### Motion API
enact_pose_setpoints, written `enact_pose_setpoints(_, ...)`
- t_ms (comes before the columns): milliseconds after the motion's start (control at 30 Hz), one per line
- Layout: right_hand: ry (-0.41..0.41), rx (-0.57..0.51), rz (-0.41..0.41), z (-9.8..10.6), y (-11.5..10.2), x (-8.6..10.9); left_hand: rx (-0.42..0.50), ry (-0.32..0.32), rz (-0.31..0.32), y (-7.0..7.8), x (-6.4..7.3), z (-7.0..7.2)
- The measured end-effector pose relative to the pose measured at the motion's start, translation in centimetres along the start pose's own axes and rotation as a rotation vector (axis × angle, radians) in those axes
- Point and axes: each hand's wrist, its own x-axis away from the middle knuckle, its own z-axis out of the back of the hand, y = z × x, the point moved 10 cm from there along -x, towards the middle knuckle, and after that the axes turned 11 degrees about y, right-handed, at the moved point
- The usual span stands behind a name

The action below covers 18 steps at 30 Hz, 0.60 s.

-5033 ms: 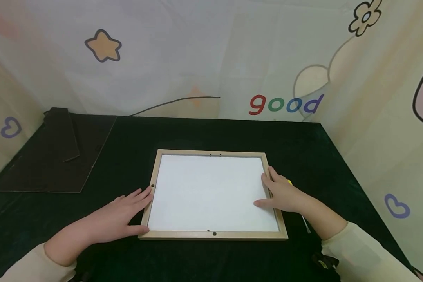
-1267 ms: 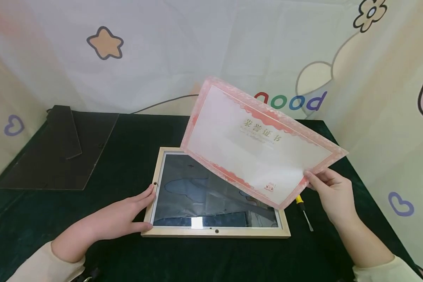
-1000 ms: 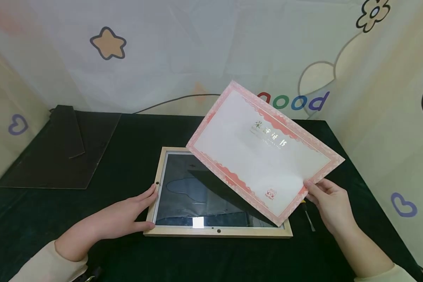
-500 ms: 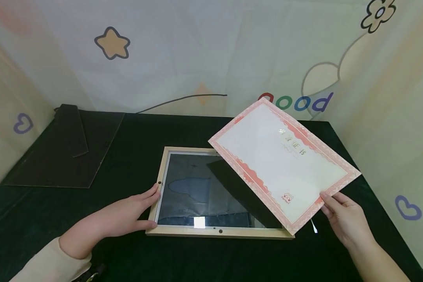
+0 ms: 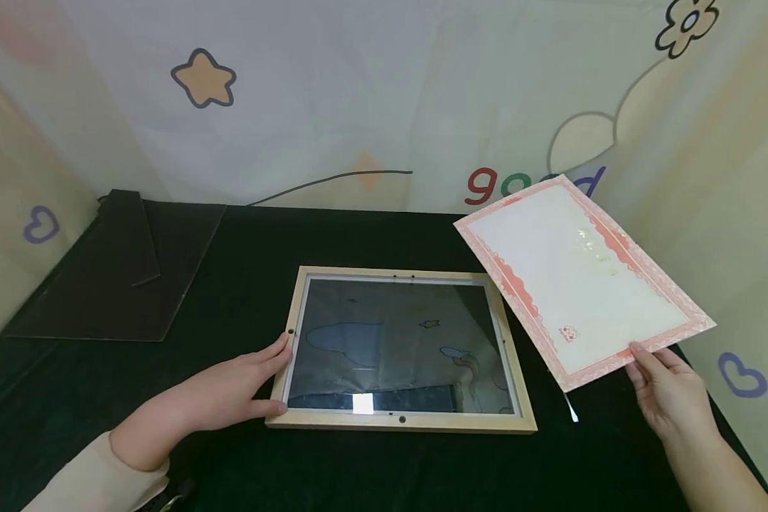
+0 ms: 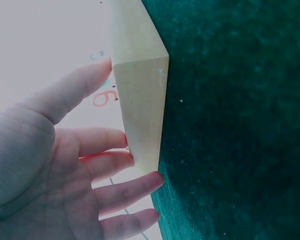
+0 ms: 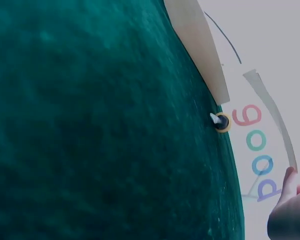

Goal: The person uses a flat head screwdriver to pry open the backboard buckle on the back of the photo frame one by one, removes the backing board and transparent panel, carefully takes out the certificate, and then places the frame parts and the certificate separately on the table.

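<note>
My right hand pinches one corner of the certificate, held aloft right of the frame; my left hand lies flat against the frame's edge. Risk: a single-corner grip may crease the sheet.

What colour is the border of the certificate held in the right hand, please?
Pink with a wavy red inner edge, on the certificate; the head view shows it best.
</note>
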Motion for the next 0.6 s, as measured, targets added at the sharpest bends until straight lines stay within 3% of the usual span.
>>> enact_pose_setpoints(333,0.104,-0.120,-0.055,1.9,0.4,-1.2,0.011,0.004,0.001,0.0,0.1,-0.1)
enact_pose_setpoints(600,0.144,-0.091,-0.104,2.2,0.9,-2.1,0.011,0.004,-0.001,0.0,0.0,-0.1)
